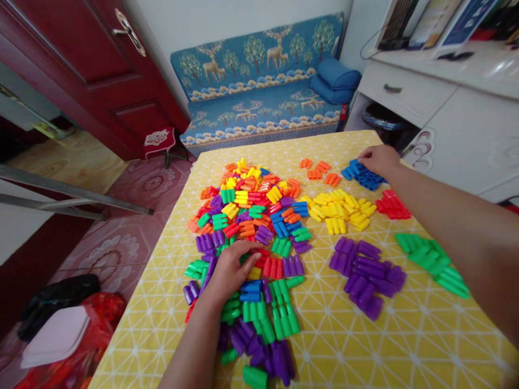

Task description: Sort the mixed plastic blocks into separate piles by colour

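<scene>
Table w/ yellow cloth, white line pattern [324, 351], under it all. Right arm runs in diagonally from right edge to the table's far right corner; right hand [380, 158] has fingers bent, pointing left & down, tips at the blue pcs; can't tell if it's pinching one or loose. Left arm comes up from bottom edge; left hand [233, 270] is back-up over the mixed pile, fingers curled to the right, thumb under, tips near red & yellow pcs; can't tell if it's gripping any. Big mixed pile of glossy plastic blocks [263, 232], left half of table: multicol., each approx. a row of short round-ended tubes joined side by side, lying every which way, some overlapping. To its right, single-col. groups, large to small: purple blocks [367, 275], nearest; yellow blocks [338, 208], behind; green blocks [432, 259], by right forearm; blue blocks [367, 178]; red blocks [393, 205]; few orange blocks [314, 174], spread out.
</scene>
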`<state>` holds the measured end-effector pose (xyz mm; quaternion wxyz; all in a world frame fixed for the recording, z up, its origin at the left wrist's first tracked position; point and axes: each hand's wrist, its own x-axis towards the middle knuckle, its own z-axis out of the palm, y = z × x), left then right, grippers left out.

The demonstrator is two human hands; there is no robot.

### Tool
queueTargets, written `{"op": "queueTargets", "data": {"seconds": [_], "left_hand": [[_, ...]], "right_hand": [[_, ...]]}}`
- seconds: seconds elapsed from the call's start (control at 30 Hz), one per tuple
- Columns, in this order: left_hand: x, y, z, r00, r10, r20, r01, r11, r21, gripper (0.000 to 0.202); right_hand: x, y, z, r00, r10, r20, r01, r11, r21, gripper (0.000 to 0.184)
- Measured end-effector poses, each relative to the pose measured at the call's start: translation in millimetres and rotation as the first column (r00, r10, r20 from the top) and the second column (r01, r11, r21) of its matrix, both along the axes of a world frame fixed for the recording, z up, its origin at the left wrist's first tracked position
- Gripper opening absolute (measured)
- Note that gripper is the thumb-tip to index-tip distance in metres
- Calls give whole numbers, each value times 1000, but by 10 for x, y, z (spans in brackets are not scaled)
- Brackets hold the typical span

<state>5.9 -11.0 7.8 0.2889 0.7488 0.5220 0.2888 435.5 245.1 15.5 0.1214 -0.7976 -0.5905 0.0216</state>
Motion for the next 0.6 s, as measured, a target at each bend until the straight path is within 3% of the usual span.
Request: {"op": "queueTargets", "data": {"seconds": [0.23,0.4,0.5,0.6], "left_hand": [[-5,4,-35,999,-30,41,29,999,23,20],[-8,10,-71,998,-29,61,27,999,32,19],[-11,10,-95,997,-25,74,22,999,41,20],[-15,9,-102,997,-23,74,20,999,42,20]], "right_hand": [[-33,-172,68,999,-5,36,5,1000,-11,26],[-274,-423,140,996,78,47,-84,989,124,33],[-660,-755,105,947,320,-25,-312,936,162,26],[-1147,-1218,0,747,637,-189,-611,770,182,24]]}}
